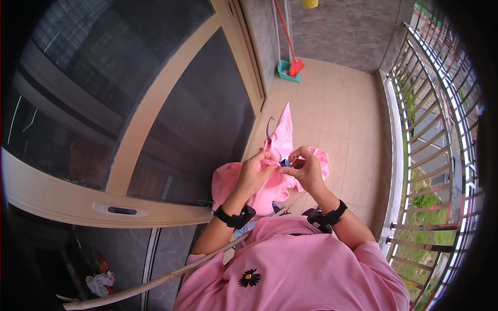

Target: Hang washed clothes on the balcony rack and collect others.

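A pink garment (264, 198) hangs in front of me, with one part rising to a point above my hands. My left hand (258, 169) pinches a fold of its fabric. Close beside it, my right hand (305, 169) grips a small blue clip (285, 163), which sits at the fold between the two hands. A purple hanger hook (269, 126) sticks up from the garment, just beyond my left hand. The rest of the hanger is hidden by cloth. Both wrists wear black straps with dark devices.
A sliding glass door (194, 116) stands at the left, and a metal railing (432, 155) runs along the right. A wooden pole (163, 278) slants past my left arm. On the tiled floor ahead are a red broom (296, 67) and a green dustpan (288, 77).
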Motion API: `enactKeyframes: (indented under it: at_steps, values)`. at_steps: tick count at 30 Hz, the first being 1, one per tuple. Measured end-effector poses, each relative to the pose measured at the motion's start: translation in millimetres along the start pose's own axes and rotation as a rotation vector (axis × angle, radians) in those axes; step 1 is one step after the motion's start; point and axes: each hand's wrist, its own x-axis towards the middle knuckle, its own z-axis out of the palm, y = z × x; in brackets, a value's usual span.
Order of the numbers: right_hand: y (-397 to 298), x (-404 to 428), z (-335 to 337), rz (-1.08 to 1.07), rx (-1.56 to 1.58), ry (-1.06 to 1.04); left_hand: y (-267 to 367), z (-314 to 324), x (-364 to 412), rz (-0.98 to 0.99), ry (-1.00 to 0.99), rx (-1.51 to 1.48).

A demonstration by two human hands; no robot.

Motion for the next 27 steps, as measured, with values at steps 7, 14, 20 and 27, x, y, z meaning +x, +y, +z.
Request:
enactKeyframes:
  at_steps: [7, 14, 20, 27]
  values:
    - [-21, -2, -4, 0.102, 0.179, -0.086, 1, 2, 4, -0.086, 0.045, -0.067]
    - [2, 0, -31, -0.049, 0.200, -0.017, -2, 0, 6, 0.033, 0.057, 0.020]
    - [21, -4, -35, 0.102, 0.403, -0.019, -2, -4, 6, -0.007, -0.013, -0.071]
    - [21, -7, -27, 0.193, 0.495, -0.096, 2, 3, 7, -0.050, -0.064, -0.167]
